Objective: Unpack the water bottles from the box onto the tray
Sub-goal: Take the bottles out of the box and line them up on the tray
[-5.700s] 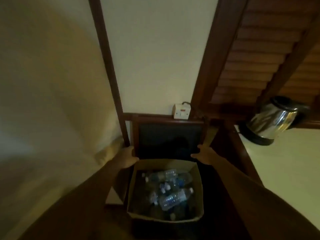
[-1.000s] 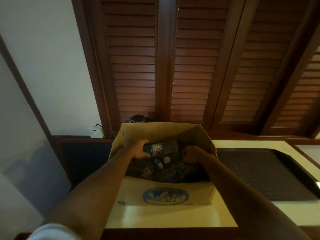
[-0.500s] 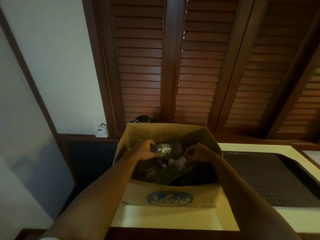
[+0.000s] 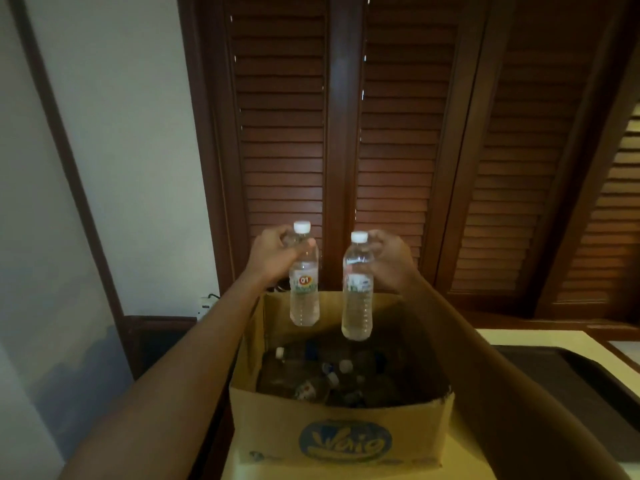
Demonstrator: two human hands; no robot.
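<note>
Above the open box (image 4: pixel 341 441), the left hand (image 4: pixel 273 256) grips one water bottle (image 4: pixel 304 289) by its neck and shoulder, and the right hand (image 4: pixel 389 261) grips a second bottle (image 4: pixel 357 292) likewise. Both hang upright, apart from each other, clear of the cardboard rim. Below, more bottles (image 4: pixel 329 375) lie jumbled inside the box. Right of it, the dark tray (image 4: pixel 588 386) sits on the pale counter (image 4: pixel 540 336).

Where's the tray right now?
In the head view the dark tray lies at the right edge on the counter, right of the cardboard box.
</note>
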